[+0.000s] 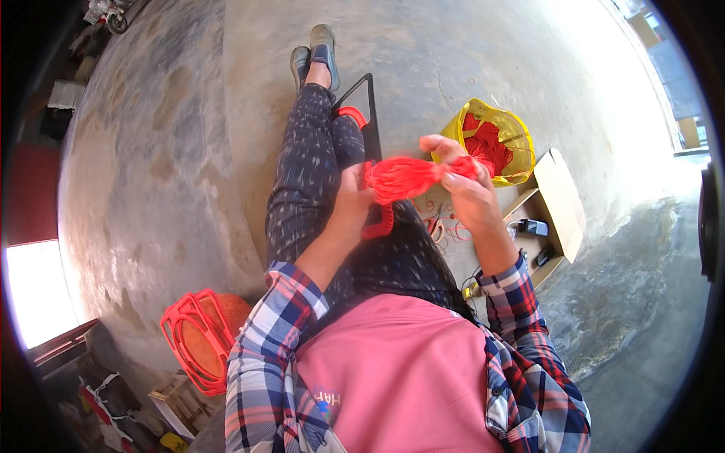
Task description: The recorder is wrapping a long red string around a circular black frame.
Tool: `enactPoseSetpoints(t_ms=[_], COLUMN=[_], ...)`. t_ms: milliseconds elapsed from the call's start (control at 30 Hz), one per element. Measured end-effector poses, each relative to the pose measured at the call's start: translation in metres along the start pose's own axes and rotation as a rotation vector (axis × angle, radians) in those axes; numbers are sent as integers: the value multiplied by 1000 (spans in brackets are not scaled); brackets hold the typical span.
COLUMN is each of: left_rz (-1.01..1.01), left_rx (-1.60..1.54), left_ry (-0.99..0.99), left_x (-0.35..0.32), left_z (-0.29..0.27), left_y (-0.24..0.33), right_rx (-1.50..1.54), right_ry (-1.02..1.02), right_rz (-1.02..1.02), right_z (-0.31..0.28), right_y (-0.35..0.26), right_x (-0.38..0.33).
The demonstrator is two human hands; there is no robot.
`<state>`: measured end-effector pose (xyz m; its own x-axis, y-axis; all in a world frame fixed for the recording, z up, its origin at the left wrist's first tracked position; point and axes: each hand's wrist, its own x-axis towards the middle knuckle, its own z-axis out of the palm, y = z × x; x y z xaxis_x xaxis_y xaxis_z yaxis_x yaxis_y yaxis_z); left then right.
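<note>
A bright red bundle of yarn, gathered narrow toward its right end like a tassel, is stretched between my hands above my lap. My left hand grips its left end, with most of the fingers hidden behind the strands. At the narrow right end, my right hand closes thumb and fingers on the yarn, one finger sticking out upward. Below the yarn, a black frame with red toothed-looking parts rests across my legs. Scissors with orange handles lie on the floor beside my thigh, among scattered red yarn scraps.
A yellow bag holding more red yarn stands beyond my right hand. Right of my thigh, an open cardboard box contains small dark devices. A red stool stands at my left, with a wooden stool behind it. Concrete floor surrounds me.
</note>
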<state>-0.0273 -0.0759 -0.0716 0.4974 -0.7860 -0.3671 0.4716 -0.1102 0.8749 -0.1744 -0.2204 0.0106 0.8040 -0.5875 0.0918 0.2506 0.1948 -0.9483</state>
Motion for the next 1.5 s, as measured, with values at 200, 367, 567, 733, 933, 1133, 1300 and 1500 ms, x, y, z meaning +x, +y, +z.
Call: enactPoseSetpoints(t_ms=[200,367,567,733,933,1133,1300,1500], left_rz=[-57,-74,805,425,128,-111,-314,232], left_rx=[-129,-61,862,662,104,-35,222,716], left_ry=[31,65,79,38,-81,147,38,247], left_x=[-4,-4,-31,-35,-18,-15,-27,-18], left_z=[8,11,37,29,25,-5,6,-12], left_y=[12,6,42,51,39,49,43,44], right_rx=[664,112,316,264,354,-769,-941,-702], right_ry=[-372,-233,-441,-344,-636,-381,-358,-238], right_rz=[100,210,-401,-414,-346,138,144,237], right_z=[47,56,40,43,9,-4,17,35], right_y=[-57,-73,-119,-136,-130,-43,31,35], right_x=[-43,-90,-36,-23,12,4,9,7])
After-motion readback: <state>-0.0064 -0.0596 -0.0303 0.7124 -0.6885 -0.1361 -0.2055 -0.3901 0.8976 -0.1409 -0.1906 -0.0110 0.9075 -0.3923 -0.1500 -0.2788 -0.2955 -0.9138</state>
